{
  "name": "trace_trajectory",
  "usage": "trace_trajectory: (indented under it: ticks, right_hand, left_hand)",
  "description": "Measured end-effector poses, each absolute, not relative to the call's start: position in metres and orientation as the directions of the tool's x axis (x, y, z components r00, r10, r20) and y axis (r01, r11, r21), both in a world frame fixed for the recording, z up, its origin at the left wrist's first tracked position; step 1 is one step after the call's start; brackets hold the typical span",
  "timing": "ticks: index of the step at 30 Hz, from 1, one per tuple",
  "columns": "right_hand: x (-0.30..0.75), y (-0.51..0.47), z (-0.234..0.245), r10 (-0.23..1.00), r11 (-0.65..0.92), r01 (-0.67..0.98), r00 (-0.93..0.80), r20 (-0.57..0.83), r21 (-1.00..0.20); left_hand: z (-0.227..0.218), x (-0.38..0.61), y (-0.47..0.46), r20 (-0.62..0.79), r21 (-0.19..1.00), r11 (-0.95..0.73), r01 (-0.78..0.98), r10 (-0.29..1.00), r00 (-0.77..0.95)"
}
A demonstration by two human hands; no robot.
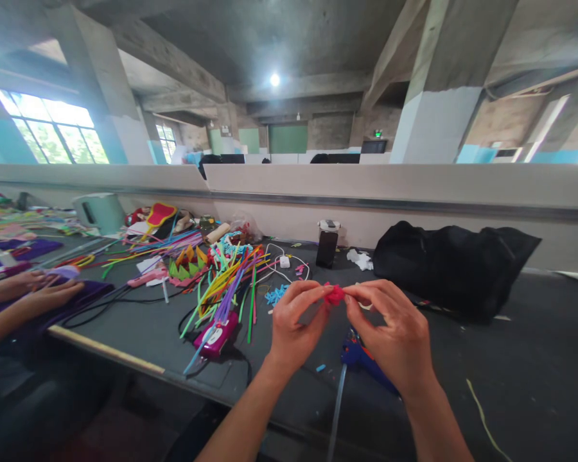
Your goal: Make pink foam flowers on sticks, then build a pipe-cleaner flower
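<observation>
A small fuzzy red piece [334, 295], perhaps bent pipe cleaner, is held up above the dark table between my two hands. My left hand [298, 321] pinches its left side with thumb and forefinger. On its right side, the fingertips of my right hand [390, 327] are closed in a pinch too. Below my right hand lies a blue glue gun [363, 359], partly hidden by it, with a clear glue stick [337, 410] pointing toward me. Light-blue curled bits [275, 294] rest just beyond my left hand.
Colourful pipe cleaners [226, 282] are heaped at left over a magenta box [216, 335]. A phone [326, 249] stands upright at the back, beside a black bag [453, 266]. A pink glue gun [147, 277] lies farther left. At far left are a co-worker's hands [48, 289].
</observation>
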State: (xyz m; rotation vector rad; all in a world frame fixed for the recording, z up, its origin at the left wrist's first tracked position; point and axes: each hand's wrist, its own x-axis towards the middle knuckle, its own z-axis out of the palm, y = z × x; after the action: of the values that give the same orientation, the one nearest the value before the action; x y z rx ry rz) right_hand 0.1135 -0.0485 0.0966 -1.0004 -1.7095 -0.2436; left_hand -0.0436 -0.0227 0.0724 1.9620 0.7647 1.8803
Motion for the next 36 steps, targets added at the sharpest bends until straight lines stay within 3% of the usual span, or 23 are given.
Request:
trace_trajectory:
  ticks: [11,20,28,36]
  right_hand:
    - [0.1165,-0.0495,0.0991,0.717,0.562,0.586,0.007,0.697,-0.584]
    - [0.1164,-0.0480,0.0992,0.741,0.562,0.551,-0.005,0.671,-0.617]
    - [0.1162,-0.0473,0.0959,0.852,0.473,0.393,0.023,0.523,-0.788]
    - [0.1100,-0.0491,0.0964,0.877,0.428,0.306,0.086,0.472,-0.850]
  left_hand:
    - [0.0743,-0.0470,-0.0204,0.902,0.392,-0.864,0.315,0.429,0.054]
    - [0.0762,-0.0470,-0.0203,0.927,0.309,-0.878,0.366,0.364,0.089]
    - [0.0754,-0.0466,-0.0174,0.950,0.245,-0.906,0.344,0.296,0.102]
    - [0.0724,-0.0457,-0.0153,0.947,0.281,-0.914,0.294,0.314,0.071]
